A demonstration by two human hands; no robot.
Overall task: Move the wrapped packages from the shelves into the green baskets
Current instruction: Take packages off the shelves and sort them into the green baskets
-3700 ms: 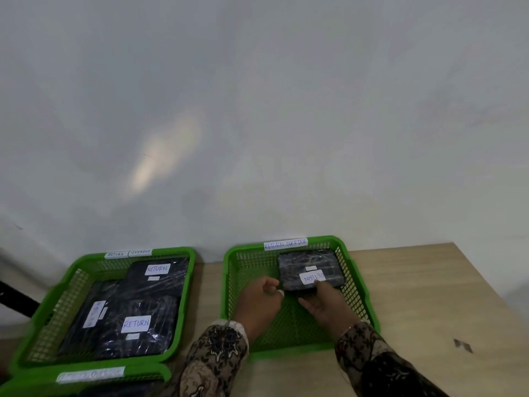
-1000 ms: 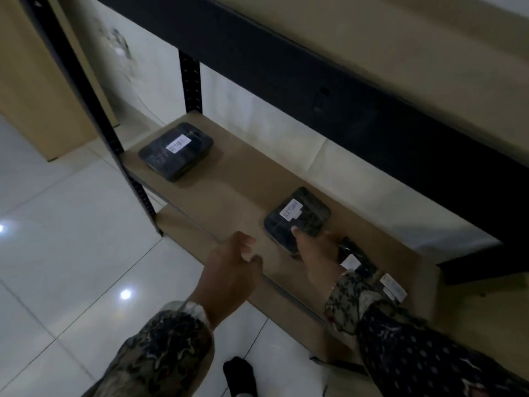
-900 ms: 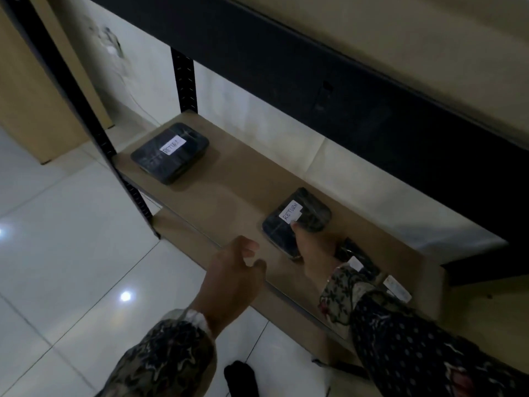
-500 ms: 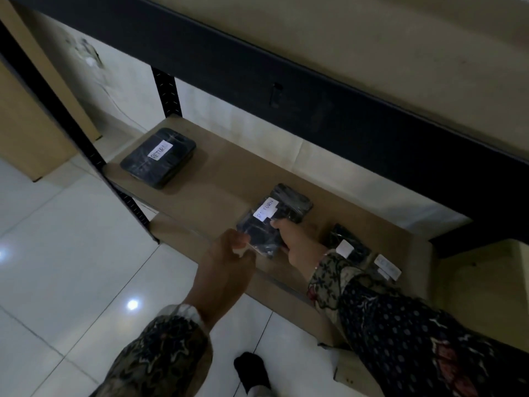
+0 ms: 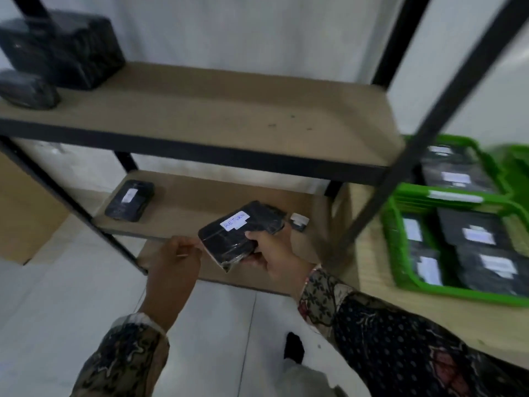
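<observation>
Packages first, left to right: one package [image 5: 130, 200] lies far left on the lower shelf [image 5: 183, 207]. Your left hand [image 5: 174, 260], loosely curled and holding nothing, hangs just beside the wrapped package [image 5: 243, 234] that your right hand [image 5: 272, 253] clamps by its near right end. Loose wrap could slip. Half a second ago both hands held it low over the shelf; now it rides higher, nearer the green baskets [image 5: 400, 253] at right.

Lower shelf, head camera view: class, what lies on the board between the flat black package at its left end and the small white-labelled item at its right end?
Bare board on the lower shelf; the held package overlaps it in view.
</observation>
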